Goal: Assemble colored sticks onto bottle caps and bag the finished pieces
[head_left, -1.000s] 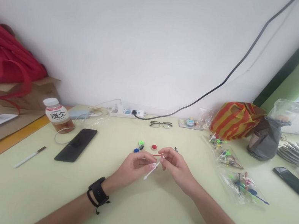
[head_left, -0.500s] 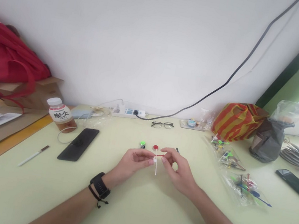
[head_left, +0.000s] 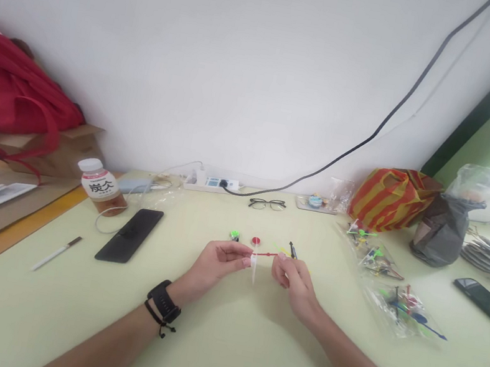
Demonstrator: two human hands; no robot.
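Over the pale green table (head_left: 217, 343), my left hand (head_left: 216, 264) pinches a small white stick piece (head_left: 253, 268) that points down from my fingertips. A thin red rod (head_left: 265, 254) runs sideways from that piece towards my right hand (head_left: 292, 280), whose fingers are curled and pinched near the rod's right end. Just behind my hands lie a small green piece (head_left: 234, 235), a red round piece (head_left: 255, 241) and a small black piece (head_left: 293, 249).
A black phone (head_left: 130, 234), a drink bottle (head_left: 99, 186) and a white pen (head_left: 56, 253) lie to the left. Glasses (head_left: 266, 204) and a power strip (head_left: 211, 184) sit by the wall. Clear bags of coloured parts (head_left: 391, 291) lie on the right, with a striped bag (head_left: 389, 196) behind.
The white stick has swung from slanting to pointing straight down. My right hand has slid a little to the right along the red rod, and its fingers have curled in.
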